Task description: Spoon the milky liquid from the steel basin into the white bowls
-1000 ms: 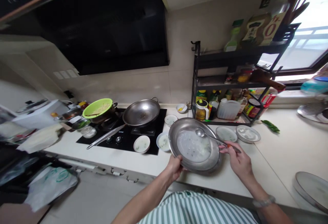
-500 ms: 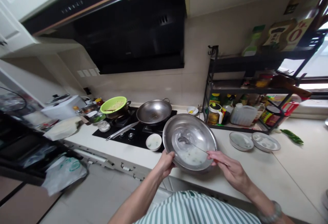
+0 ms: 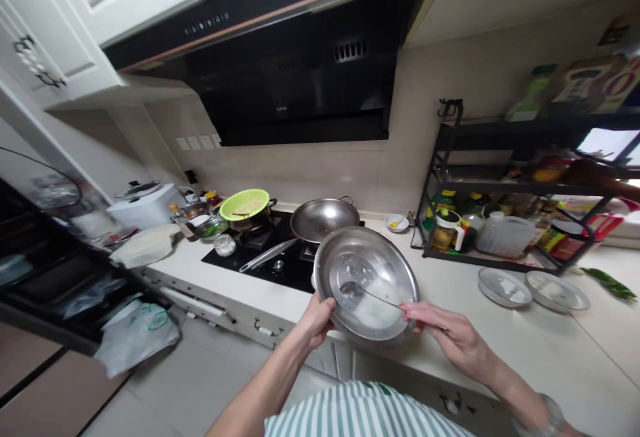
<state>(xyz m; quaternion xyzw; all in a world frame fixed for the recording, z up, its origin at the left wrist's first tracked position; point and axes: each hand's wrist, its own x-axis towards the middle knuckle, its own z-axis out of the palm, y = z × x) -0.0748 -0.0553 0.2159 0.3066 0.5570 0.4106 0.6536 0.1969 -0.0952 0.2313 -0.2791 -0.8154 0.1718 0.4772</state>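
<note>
My left hand (image 3: 317, 320) grips the near-left rim of a large steel bowl (image 3: 385, 253), tilted toward me above the counter edge. Whitish liquid with small bits lies in its lower part. My right hand (image 3: 445, 337) pinches the handle of a metal spoon (image 3: 367, 291) whose head rests inside the bowl near the bottom left. Behind the bowl, a steel wok (image 3: 323, 218) sits on the black hob (image 3: 260, 257).
A green colander (image 3: 245, 204) sits on a pot at the hob's left. Two small steel dishes (image 3: 503, 287) lie on the counter (image 3: 500, 350) to the right. A black rack (image 3: 510, 223) holds bottles and jars. A rice cooker (image 3: 145, 203) stands at far left.
The bowl has been lifted and tilted more toward me while the spoon slid down to its lower left. My view has swung leftward and up.
</note>
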